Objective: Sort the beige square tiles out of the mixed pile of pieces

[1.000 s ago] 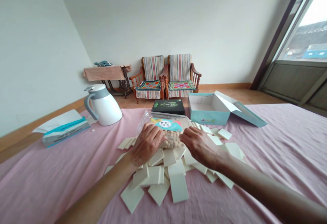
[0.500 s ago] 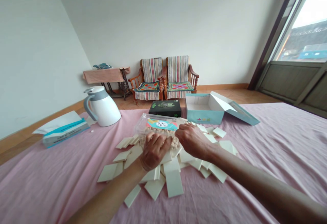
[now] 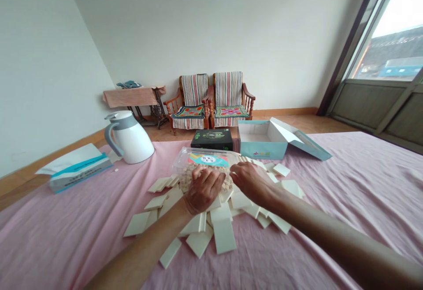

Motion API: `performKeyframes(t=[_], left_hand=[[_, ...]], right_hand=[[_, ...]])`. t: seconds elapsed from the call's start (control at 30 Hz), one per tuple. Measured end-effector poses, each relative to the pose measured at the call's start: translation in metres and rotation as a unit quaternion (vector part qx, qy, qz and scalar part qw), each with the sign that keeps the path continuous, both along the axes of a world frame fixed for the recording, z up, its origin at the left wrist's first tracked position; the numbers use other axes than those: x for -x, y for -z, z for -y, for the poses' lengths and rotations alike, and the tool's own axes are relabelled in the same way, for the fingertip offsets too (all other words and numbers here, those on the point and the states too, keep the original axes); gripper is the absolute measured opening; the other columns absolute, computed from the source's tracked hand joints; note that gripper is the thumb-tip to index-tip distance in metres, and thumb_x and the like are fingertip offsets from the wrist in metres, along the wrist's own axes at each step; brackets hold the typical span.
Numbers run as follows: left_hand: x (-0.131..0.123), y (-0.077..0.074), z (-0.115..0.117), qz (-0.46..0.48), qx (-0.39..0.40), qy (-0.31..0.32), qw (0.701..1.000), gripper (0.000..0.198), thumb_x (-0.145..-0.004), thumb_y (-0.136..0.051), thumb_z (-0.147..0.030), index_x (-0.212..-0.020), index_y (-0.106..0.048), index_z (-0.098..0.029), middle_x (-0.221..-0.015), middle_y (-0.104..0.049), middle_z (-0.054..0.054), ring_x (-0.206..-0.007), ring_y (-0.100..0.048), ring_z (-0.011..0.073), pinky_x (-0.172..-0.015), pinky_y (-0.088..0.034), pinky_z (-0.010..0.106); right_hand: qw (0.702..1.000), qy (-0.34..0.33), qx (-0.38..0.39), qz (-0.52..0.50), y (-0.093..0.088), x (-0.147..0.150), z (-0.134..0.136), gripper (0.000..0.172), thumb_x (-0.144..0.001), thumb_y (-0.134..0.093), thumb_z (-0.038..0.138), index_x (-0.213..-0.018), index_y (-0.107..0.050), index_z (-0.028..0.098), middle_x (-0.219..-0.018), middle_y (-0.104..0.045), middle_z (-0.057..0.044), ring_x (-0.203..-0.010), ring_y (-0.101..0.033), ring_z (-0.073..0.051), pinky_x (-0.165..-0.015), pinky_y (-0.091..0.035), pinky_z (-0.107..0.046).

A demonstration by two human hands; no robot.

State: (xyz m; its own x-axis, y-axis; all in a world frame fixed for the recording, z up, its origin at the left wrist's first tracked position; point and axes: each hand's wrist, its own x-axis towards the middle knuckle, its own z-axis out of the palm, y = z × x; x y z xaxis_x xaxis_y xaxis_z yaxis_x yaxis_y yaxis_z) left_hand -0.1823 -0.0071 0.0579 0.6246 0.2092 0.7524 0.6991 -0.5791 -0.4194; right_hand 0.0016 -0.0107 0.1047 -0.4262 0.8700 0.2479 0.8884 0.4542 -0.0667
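A clear plastic snack box with a colourful label and pale nuggets inside lies on a heap of several white rectangular tiles on the pink cloth. My left hand rests on the near end of the box, fingers curled over it. Just to its right, my right hand also lies on the box's near edge, fingers bent down onto it. Both forearms reach in from the bottom edge.
A white jug with a grey handle and a tissue pack stand at the left. Behind the snack box lie a black box and an open teal carton. Two striped chairs stand by the far wall.
Both hands have drawn closer together on the near end of the snack box. Some tiles at the left of the heap have slid outward.
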Motion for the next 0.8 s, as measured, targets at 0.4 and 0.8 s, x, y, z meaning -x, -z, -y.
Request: performKeyframes(t=[0.4, 0.8], left_hand=[[0.003, -0.003, -0.006, 0.031, 0.012, 0.003, 0.999, 0.006, -0.087, -0.056, -0.012, -0.09, -0.061, -0.016, -0.077, -0.062, 0.003, -0.074, -0.052, 0.0177, -0.082, -0.036, 0.039], [0.02, -0.001, 0.002, 0.027, 0.071, 0.053, 0.996, 0.016, -0.087, -0.055, -0.011, -0.101, -0.06, -0.017, -0.085, -0.063, 0.005, -0.083, -0.056, 0.018, -0.087, -0.043, 0.038]], right_hand=[[0.999, 0.028, -0.039, -0.026, -0.016, -0.009, -0.026, 0.019, -0.09, -0.037, 0.012, -0.088, -0.055, 0.016, -0.076, -0.066, -0.007, -0.061, -0.056, -0.016, -0.054, -0.023, -0.027], [0.952, 0.158, -0.129, -0.229, -0.022, -0.043, -0.055, 0.02, -0.089, -0.041, 0.024, -0.081, -0.059, 0.018, -0.07, -0.067, -0.007, -0.068, -0.063, -0.018, -0.061, -0.038, -0.026]])
